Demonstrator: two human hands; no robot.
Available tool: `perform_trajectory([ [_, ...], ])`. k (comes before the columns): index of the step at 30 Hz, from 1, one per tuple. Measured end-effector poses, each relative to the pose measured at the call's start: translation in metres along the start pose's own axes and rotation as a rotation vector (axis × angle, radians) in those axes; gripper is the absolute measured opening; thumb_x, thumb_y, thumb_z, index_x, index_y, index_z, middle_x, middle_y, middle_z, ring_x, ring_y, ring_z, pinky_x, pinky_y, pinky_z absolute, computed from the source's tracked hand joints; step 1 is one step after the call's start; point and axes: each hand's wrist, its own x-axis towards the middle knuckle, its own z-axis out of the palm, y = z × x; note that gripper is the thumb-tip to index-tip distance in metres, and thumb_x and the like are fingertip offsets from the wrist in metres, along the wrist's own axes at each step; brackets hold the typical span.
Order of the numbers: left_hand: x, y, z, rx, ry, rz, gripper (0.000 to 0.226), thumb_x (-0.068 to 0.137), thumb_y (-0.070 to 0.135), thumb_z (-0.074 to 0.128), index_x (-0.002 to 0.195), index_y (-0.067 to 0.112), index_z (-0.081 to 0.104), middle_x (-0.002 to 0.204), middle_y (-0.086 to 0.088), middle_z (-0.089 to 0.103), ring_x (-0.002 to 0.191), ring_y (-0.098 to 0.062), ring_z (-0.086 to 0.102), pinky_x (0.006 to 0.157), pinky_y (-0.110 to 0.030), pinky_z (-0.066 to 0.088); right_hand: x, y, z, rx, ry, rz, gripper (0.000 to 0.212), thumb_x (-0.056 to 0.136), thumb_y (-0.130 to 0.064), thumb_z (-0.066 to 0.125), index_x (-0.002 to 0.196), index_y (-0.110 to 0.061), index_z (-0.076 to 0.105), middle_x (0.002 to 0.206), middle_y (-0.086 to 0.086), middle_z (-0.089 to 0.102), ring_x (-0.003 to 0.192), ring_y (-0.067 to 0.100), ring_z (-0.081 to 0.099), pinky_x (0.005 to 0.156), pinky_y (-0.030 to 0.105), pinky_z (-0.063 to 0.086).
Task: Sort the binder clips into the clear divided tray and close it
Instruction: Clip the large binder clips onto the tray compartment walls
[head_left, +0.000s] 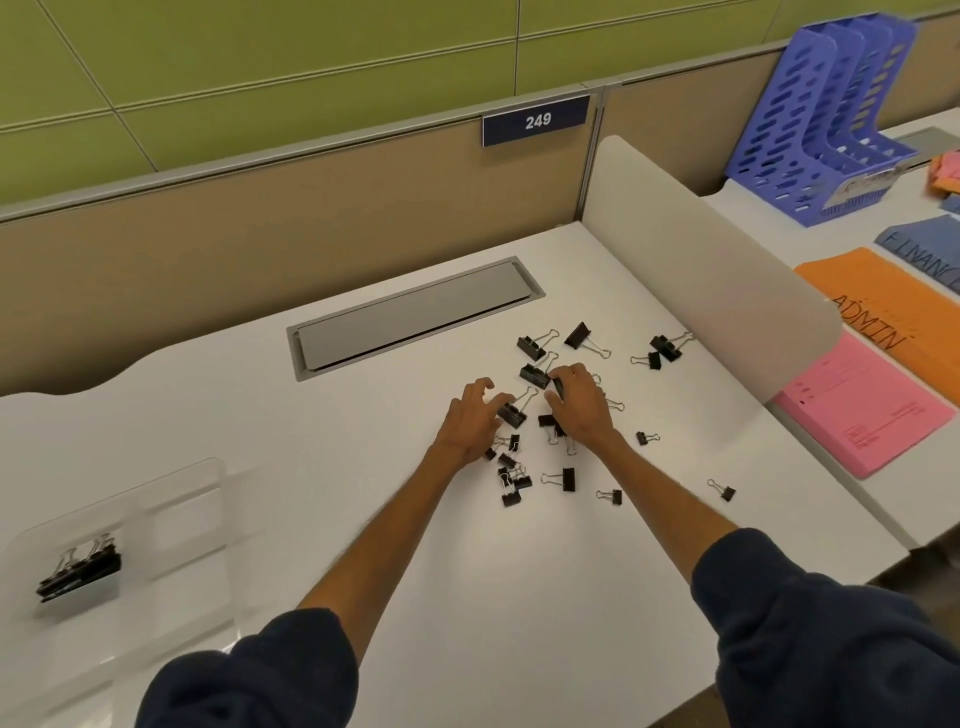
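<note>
Desk: white top (363, 493), beige partition behind, grey cable hatch (415, 314) at far centre.
Left hand (470, 415): fingers spread, curling over one clip (511, 413); grip not confirmed.
Right hand (579, 402): fingers bent, seemingly pinching a clip; contents partly hidden.
Clips (566, 478): black, mixed sizes, scattered around both hands, likely tipped out for sorting.
Tray (156, 499): clear, open, near left, well apart; one compartment holds large clips (80, 574).
Right: folders (862, 405), blue file rack (826, 119).
</note>
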Motion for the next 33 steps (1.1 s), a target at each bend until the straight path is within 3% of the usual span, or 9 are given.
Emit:
perform_trajectory([
  [4,0.015,0.004,0.006,0.064,-0.085,0.060,0.046,0.094,0.016,0.052,0.139,0.026,0.045,0.147,-0.010,0.029,0.136,-0.027,0.027,0.101,-0.042,0.035,0.008,0.001,0.004,-0.116,0.050,0.042,0.038,0.094,-0.024,0.055,0.128,-0.008,0.050,0.123,0.014,0.051,0.110,0.032,0.052,0.089,0.042,0.044],
  [9,0.022,0.005,0.015,0.100,-0.115,0.045,0.043,0.094,0.017,0.053,0.136,0.020,0.047,0.135,-0.006,0.045,0.127,-0.026,0.040,0.094,-0.039,0.038,0.013,0.007,0.009,-0.267,-0.013,0.120,0.040,0.094,-0.025,0.055,0.130,-0.009,0.047,0.127,0.013,0.050,0.116,0.030,0.047,0.095,0.044,0.038],
  [13,0.025,0.006,0.017,0.116,-0.046,-0.029,0.027,0.095,0.026,0.051,0.115,0.011,0.060,0.113,-0.005,0.056,0.106,-0.024,0.052,0.086,-0.036,0.037,0.014,0.005,0.011,-0.305,-0.047,0.126,0.039,0.089,-0.013,0.053,0.127,-0.011,0.048,0.121,0.013,0.053,0.113,0.030,0.048,0.092,0.044,0.036],
  [18,0.025,0.007,0.013,0.103,-0.064,-0.063,0.026,0.092,0.026,0.055,0.112,0.011,0.061,0.109,-0.005,0.058,0.102,-0.025,0.052,0.084,-0.036,0.037,0.012,-0.002,0.009,-0.288,-0.067,0.148,0.052,0.077,-0.002,0.056,0.127,-0.011,0.045,0.119,0.013,0.052,0.113,0.031,0.048,0.092,0.045,0.037],
  [24,0.008,0.002,0.008,0.025,-0.011,-0.137,0.031,0.090,0.029,0.058,0.116,0.015,0.060,0.111,-0.004,0.059,0.104,-0.024,0.052,0.084,-0.036,0.040,0.007,-0.012,-0.001,-0.212,0.007,0.069,0.052,0.074,0.005,0.057,0.123,-0.007,0.045,0.115,0.013,0.054,0.106,0.030,0.050,0.084,0.040,0.040],
  [33,-0.029,-0.015,-0.039,-0.007,0.131,-0.210,0.030,0.090,0.028,0.064,0.118,0.019,0.061,0.112,-0.004,0.060,0.102,-0.024,0.052,0.080,-0.037,0.047,-0.007,-0.064,-0.017,-0.104,0.056,-0.129,0.054,0.069,0.010,0.056,0.115,-0.019,0.051,0.114,-0.001,0.055,0.106,0.023,0.047,0.079,0.037,0.029],
])
